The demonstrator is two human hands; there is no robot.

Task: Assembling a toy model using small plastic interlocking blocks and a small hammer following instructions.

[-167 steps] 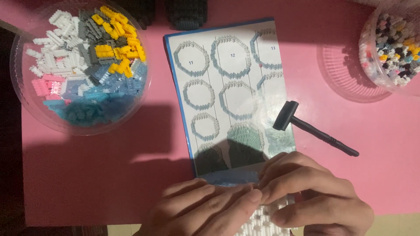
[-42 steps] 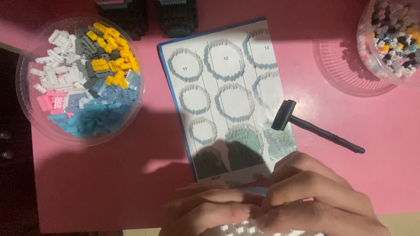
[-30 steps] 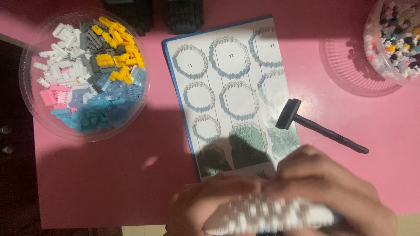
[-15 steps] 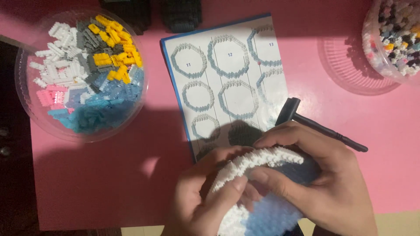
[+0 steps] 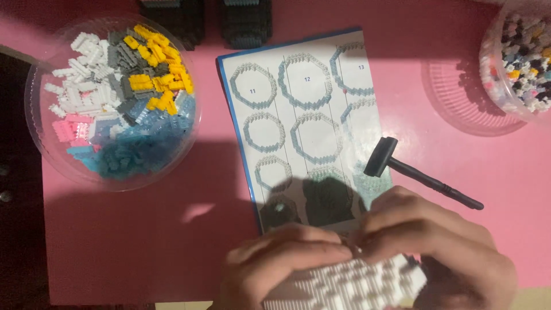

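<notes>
1. Head view: the left hand (image 5: 281, 261) and right hand (image 5: 427, 241) are both clamped on a white brick model (image 5: 350, 284) at the bottom edge, fingertips meeting over its top rim.
2. It hovers above the near end of the instruction sheet (image 5: 304, 120) on the pink surface (image 5: 132, 241).
3. A black mallet (image 5: 419, 172) lies just beside the right hand.
4. Risk, as I judge it: uneven squeezing could pop small bricks loose, or a knuckle could nudge the mallet away.
5. The clear tub of sorted bricks (image 5: 112, 100) sits well apart.

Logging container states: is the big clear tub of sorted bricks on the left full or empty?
Partly full: the tub holds white, grey, yellow, pink and blue bricks covering its bottom, with no lid on.
</notes>
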